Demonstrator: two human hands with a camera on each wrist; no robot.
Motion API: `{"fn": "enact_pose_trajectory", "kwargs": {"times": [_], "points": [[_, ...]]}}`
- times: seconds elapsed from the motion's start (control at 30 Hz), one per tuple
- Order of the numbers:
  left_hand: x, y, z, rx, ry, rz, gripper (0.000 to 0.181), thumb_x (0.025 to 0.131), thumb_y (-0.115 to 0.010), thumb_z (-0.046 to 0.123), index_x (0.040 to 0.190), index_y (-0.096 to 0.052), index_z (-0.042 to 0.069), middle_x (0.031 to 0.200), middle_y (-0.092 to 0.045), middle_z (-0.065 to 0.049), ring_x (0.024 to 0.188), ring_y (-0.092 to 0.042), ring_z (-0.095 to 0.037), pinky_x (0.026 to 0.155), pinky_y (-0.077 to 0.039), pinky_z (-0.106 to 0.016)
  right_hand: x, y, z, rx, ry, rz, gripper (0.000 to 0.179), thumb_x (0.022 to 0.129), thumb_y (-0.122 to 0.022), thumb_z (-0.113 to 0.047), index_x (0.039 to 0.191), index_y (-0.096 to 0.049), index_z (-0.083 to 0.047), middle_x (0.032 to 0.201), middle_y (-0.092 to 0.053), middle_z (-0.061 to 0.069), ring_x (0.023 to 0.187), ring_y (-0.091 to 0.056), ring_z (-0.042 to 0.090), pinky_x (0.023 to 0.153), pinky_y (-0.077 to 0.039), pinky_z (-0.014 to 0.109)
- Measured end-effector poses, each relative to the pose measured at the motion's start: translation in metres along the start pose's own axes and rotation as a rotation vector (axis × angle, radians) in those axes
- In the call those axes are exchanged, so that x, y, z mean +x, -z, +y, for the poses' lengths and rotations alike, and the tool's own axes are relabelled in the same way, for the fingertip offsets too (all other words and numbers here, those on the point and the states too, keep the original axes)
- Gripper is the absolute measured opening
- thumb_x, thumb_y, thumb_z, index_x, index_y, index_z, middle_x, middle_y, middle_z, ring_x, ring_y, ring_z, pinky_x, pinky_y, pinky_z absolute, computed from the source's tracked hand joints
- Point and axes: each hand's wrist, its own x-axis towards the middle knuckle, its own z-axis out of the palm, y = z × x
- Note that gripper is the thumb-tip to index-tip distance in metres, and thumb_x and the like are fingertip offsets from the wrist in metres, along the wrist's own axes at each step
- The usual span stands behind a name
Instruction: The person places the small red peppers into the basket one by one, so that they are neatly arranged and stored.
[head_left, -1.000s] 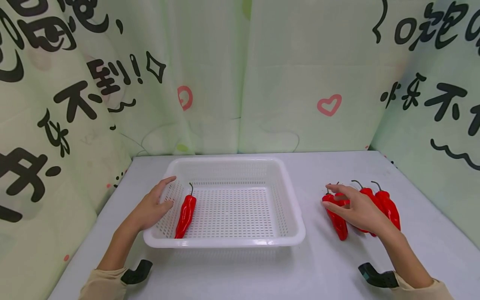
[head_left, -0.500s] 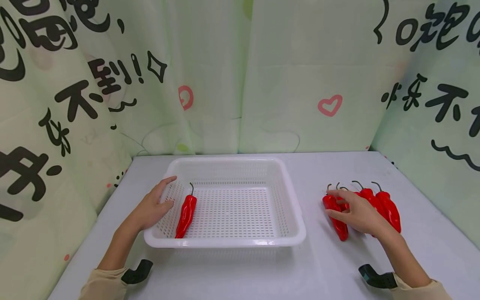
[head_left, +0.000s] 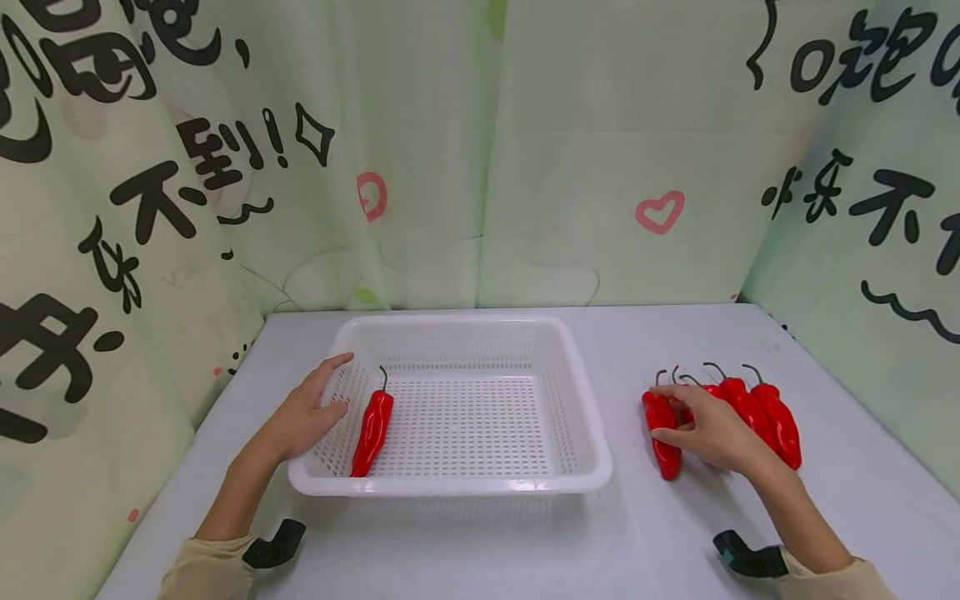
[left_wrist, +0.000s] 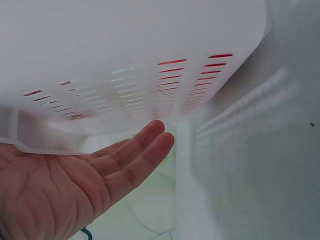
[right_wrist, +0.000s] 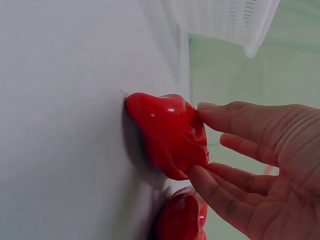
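A white perforated plastic basket (head_left: 472, 487) holds one red chili pepper (head_left: 372, 433) near its left side. My left hand (head_left: 306, 415) rests at the basket's left rim, its thumb and index finger over the edge. In the left wrist view, other fingers (left_wrist: 140, 160) of that hand extend straight below the rim, along the outer wall. To the right of the basket, my right hand (head_left: 716, 429) pinches the leftmost red chili pepper (head_left: 660, 425) between thumb and fingers. In the right wrist view, this chili pepper (right_wrist: 167, 135) lies close over the table, with fingertips at its side.
Several more red chili peppers (head_left: 776, 417) lie bunched right of the held one, partly behind my right hand. Another chili pepper (right_wrist: 180, 217) shows just beside it in the right wrist view. A white table (head_left: 465, 550) carries everything, with printed curtains (head_left: 570, 167) along the back and sides.
My right hand has lowered slightly and closed its thumb and fingers on the leftmost chili pepper, whose lower end has swung left. My left hand and the basket stay put.
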Motion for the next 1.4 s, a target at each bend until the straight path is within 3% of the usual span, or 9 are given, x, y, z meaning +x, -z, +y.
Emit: {"fn": "enact_pose_trajectory", "kwargs": {"times": [0.33, 0.5, 0.63, 0.87, 1.4], "points": [[-0.001, 0.001, 0.001, 0.004, -0.002, -0.007, 0.071, 0.098, -0.056, 0.012, 0.161, -0.022, 0.011, 0.157, -0.034, -0.029, 0.134, -0.046, -0.05, 0.099, -0.049, -0.067, 0.002, -0.001, 0.004, -0.004, -0.016, -0.052, 0.074, 0.077, -0.088, -0.023, 0.139, -0.056, 0.002, 0.123, -0.06, 0.029, 0.107, -0.058, 0.045, 0.072, -0.064, 0.047], [-0.001, 0.0, 0.001, -0.002, -0.002, -0.009, 0.069, 0.098, -0.054, 0.012, 0.16, -0.023, 0.012, 0.157, -0.035, -0.028, 0.132, -0.047, -0.049, 0.099, -0.05, -0.066, 0.003, -0.006, 0.007, 0.034, -0.034, -0.099, 0.078, 0.077, -0.088, -0.028, 0.143, -0.054, -0.002, 0.13, -0.056, 0.031, 0.11, -0.057, 0.047, 0.072, -0.064, 0.046], [-0.001, 0.0, 0.0, 0.004, -0.001, -0.005, 0.069, 0.099, -0.054, 0.012, 0.16, -0.023, 0.012, 0.157, -0.034, -0.028, 0.132, -0.047, -0.049, 0.099, -0.05, -0.066, 0.004, -0.006, 0.006, 0.033, -0.041, -0.094, 0.077, 0.078, -0.087, -0.029, 0.143, -0.055, -0.004, 0.13, -0.057, 0.03, 0.108, -0.058, 0.044, 0.07, -0.064, 0.044], [-0.001, 0.0, 0.001, 0.008, -0.003, -0.002, 0.07, 0.099, -0.055, 0.012, 0.16, -0.023, 0.011, 0.157, -0.035, -0.028, 0.135, -0.045, -0.05, 0.101, -0.047, -0.068, 0.003, -0.006, 0.003, 0.028, -0.056, -0.077, 0.076, 0.077, -0.088, -0.028, 0.142, -0.056, -0.003, 0.112, -0.062, 0.02, 0.092, -0.056, 0.028, 0.062, -0.061, 0.034], [-0.001, 0.0, 0.002, 0.008, 0.002, -0.007, 0.071, 0.098, -0.057, 0.013, 0.161, -0.022, 0.011, 0.156, -0.035, -0.029, 0.134, -0.046, -0.05, 0.099, -0.048, -0.068, 0.002, 0.003, -0.008, 0.019, -0.059, -0.034, 0.074, 0.08, -0.086, -0.029, 0.143, -0.055, -0.005, 0.122, -0.061, 0.028, 0.093, -0.059, 0.031, 0.062, -0.061, 0.034]]}}
